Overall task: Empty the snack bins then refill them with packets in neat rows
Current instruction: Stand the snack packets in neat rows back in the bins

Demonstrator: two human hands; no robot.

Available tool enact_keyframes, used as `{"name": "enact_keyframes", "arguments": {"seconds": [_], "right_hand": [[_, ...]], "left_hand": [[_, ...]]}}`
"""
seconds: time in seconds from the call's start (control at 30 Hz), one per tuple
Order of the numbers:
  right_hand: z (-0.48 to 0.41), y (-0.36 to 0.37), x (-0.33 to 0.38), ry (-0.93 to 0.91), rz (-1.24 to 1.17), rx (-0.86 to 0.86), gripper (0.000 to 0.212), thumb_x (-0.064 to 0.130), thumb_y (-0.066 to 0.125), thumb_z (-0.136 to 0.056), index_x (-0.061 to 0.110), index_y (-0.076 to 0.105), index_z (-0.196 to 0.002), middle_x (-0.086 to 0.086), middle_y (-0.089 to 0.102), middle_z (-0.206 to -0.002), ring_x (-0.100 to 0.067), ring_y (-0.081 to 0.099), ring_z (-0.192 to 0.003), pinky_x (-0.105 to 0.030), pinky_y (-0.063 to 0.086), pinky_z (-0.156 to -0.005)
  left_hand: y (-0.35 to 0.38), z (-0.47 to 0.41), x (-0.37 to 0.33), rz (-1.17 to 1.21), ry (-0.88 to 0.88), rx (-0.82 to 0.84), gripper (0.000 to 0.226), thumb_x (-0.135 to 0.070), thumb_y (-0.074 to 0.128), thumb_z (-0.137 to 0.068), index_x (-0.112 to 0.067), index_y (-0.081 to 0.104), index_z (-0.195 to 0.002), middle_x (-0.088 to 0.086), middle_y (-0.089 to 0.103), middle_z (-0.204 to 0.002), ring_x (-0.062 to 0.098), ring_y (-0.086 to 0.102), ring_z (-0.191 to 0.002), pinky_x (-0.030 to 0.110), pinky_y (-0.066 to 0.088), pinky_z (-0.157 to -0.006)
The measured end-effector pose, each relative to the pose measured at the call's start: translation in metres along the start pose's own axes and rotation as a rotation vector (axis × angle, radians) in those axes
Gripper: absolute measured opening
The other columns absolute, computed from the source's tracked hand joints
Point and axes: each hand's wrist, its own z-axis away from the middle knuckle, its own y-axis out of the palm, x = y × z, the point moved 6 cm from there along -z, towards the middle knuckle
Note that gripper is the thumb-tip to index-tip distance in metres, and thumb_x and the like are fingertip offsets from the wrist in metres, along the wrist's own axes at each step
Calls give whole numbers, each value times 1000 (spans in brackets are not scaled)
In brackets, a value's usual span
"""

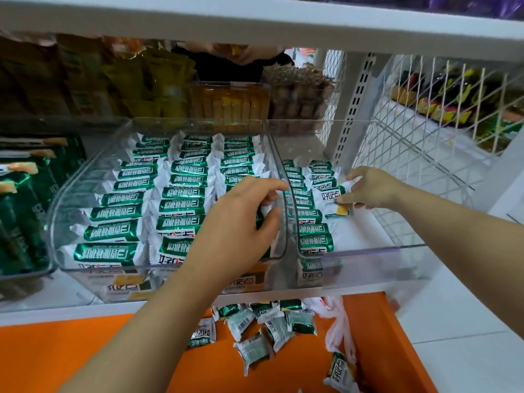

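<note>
Two clear plastic bins stand side by side on the white shelf. The left bin (85,177) holds three neat rows of green-and-white snack packets (181,191). The right bin (365,251) has one full row of the same packets (310,217) along its left wall and a short second row at the back. My left hand (241,222) reaches over the left bin's right side, fingers curled on the packets there and near the dividing wall. My right hand (371,188) pinches a packet (333,198) at the front end of the short row in the right bin.
Several loose packets (255,336) and a white plastic bag (338,330) lie on the orange surface (71,355) below the shelf. Green packs fill a bin at far left (19,211). Behind stand bins of yellow sticks (229,106) and brown snacks (297,100). White wire mesh (425,131) closes the right side.
</note>
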Motion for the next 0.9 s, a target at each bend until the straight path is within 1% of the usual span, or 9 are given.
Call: {"name": "enact_keyframes", "arguments": {"seconds": [0.1, 0.27, 0.37, 0.43, 0.5, 0.63, 0.73, 0.8, 0.9], "right_hand": [[10, 2, -1, -1, -10, 31, 66, 11, 76, -79, 10, 40, -135, -22, 57, -122, -28, 58, -86, -42, 52, -83], [11, 13, 1, 22, 158, 71, 77, 15, 76, -80, 5, 32, -142, -18, 54, -120, -35, 61, -102, -42, 54, -86], [13, 11, 9, 18, 252, 60, 68, 21, 76, -80, -3, 42, -134, -20, 52, -130, -33, 55, -114, -36, 47, -93], [13, 8, 14, -18, 265, 30, 60, 19, 76, -80, -3, 48, -128, -19, 55, -127, -32, 53, -116, -29, 43, -85], [8, 10, 14, -62, 233, 3, 59, 14, 79, -76, -1, 48, -124, -18, 62, -116, -32, 59, -107, -27, 44, -78], [-4, 8, 12, -140, 176, -102, 40, 10, 80, -74, 8, 50, -101, -15, 65, -97, -28, 65, -81, -40, 54, -74], [-5, 9, 17, -183, 266, -131, 44, 18, 80, -76, 11, 45, -100, -9, 57, -90, -25, 56, -82, -32, 42, -60], [-4, 10, 20, -222, 317, -162, 44, 20, 80, -76, 8, 46, -101, -5, 52, -84, -23, 49, -82, -29, 32, -57], [-4, 13, 22, -260, 398, -127, 43, 24, 78, -78, 10, 42, -98, 1, 48, -75, -23, 47, -80, -29, 29, -53]], "left_hand": [[1, 1, 0, -18, -1, 5, 34, -17, 53, -93, -29, 57, -124, -27, 48, -97, -7, 50, -96, 3, 38, -76], [2, 0, -3, -45, -15, 22, 35, -19, 53, -93, -31, 54, -126, -29, 46, -97, -12, 47, -95, 1, 36, -76], [1, -1, -3, -48, -13, 28, 35, -19, 52, -93, -32, 54, -126, -25, 48, -98, -9, 49, -95, 7, 40, -75], [1, -1, -3, -46, -15, 33, 36, -19, 52, -93, -31, 53, -126, -25, 48, -98, -9, 49, -95, 7, 41, -74], [2, -2, -2, -43, -16, 33, 35, -19, 52, -93, -31, 54, -127, -23, 50, -98, -8, 50, -93, 7, 41, -74], [3, -3, -3, -36, -10, 17, 35, -19, 51, -93, -29, 55, -126, -17, 53, -100, -2, 51, -89, 17, 46, -77], [3, -1, -3, -25, -9, 21, 35, -19, 51, -93, -29, 55, -126, -16, 53, -100, 0, 52, -89, 19, 47, -78], [2, -1, -2, -23, -11, 21, 35, -19, 51, -93, -29, 55, -126, -17, 53, -99, 0, 52, -89, 18, 47, -76], [3, -1, -1, -19, -8, 19, 34, -18, 52, -93, -29, 55, -125, -17, 52, -99, -2, 52, -90, 16, 46, -75]]}}
